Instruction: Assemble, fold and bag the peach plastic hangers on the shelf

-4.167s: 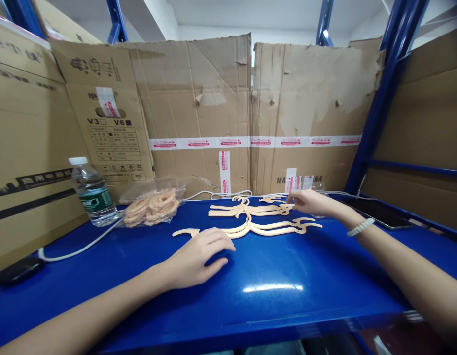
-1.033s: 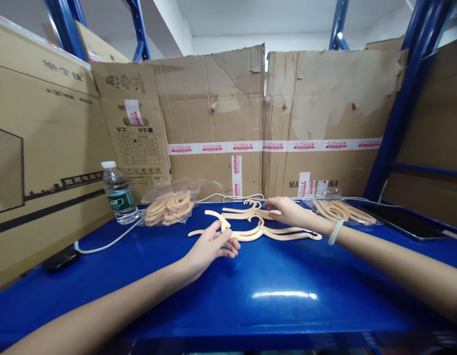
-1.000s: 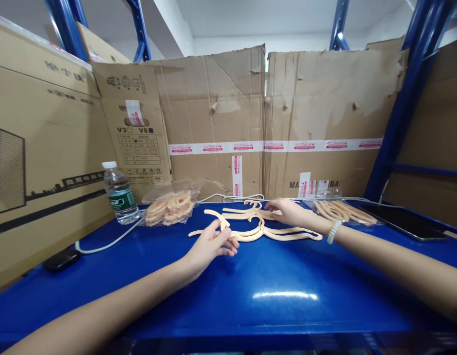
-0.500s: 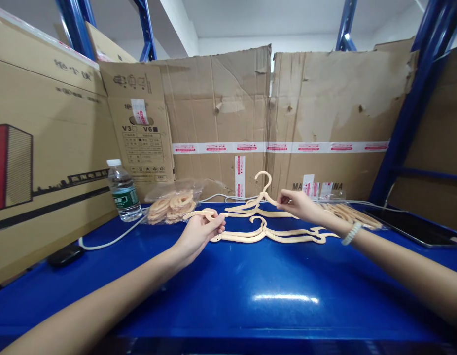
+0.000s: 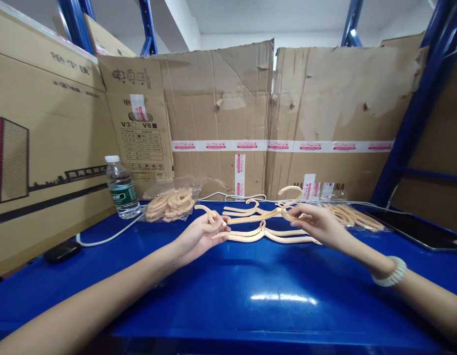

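Note:
A beige plastic hanger (image 5: 250,217) is held just above the blue shelf (image 5: 250,296) between both hands. My left hand (image 5: 198,235) is closed on its curved left end (image 5: 209,214). My right hand (image 5: 314,223) pinches it near the hook (image 5: 292,193), which points up. Two more beige hangers lie under and behind it, one close (image 5: 267,236) and one farther back (image 5: 246,207).
A clear bag of beige rings (image 5: 171,202) and a water bottle (image 5: 121,188) stand at the back left. Beige hanger parts (image 5: 356,215) and a dark tablet (image 5: 416,228) lie on the right. A black device (image 5: 61,250) and white cable (image 5: 102,239) are on the left. Cardboard boxes (image 5: 221,118) wall the shelf.
Both hands have lifted one hanger off the shelf. My right hand drew nearer and right, and the hook swung over to its side. My left hand rose slightly.

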A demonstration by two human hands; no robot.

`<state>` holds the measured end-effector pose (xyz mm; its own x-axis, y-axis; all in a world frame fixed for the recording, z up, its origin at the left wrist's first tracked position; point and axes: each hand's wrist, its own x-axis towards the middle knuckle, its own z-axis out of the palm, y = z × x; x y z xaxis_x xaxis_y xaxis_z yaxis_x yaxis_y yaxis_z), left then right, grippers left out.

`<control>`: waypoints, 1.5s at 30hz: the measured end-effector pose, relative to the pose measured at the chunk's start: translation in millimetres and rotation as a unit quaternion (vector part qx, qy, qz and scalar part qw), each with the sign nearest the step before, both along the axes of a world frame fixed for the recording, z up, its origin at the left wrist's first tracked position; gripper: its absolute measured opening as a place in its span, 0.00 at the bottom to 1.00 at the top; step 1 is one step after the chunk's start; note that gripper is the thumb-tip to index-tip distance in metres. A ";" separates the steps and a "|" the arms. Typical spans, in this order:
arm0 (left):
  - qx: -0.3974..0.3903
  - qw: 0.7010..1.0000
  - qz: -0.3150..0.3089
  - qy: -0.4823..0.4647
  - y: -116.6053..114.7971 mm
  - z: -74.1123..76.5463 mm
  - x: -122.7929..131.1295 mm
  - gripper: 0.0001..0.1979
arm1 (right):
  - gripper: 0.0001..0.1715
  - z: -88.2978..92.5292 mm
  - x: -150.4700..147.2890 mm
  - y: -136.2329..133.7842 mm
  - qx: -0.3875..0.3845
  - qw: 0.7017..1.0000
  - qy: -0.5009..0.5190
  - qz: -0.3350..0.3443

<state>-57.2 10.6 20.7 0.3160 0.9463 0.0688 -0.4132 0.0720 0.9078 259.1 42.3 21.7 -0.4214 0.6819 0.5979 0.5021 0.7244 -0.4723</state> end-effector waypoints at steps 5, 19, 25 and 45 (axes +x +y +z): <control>-0.017 0.999 -0.012 -0.026 -5.4 1.9 2.8 0.10 | 0.10 1.7 0.4 -5.2 0.027 0.999 -0.022 0.003; -0.024 1.000 0.005 0.007 -3.6 -3.0 2.4 0.08 | 0.05 0.8 -9.2 -18.1 0.135 0.990 -0.042 0.016; 0.018 0.999 0.030 0.032 -3.8 -6.1 3.5 0.10 | 0.07 -1.4 -11.8 -22.2 0.127 0.990 -0.054 0.025; 0.031 0.985 0.170 0.006 3.0 -15.8 6.4 0.12 | 0.11 -12.6 -26.9 -28.2 0.018 1.000 0.023 0.000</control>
<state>-50.9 13.7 4.9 -0.0175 0.9915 0.1290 -0.3937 -0.1254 0.9107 232.3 14.1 9.1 -0.3928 0.6598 0.6406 0.4814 0.7411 -0.4680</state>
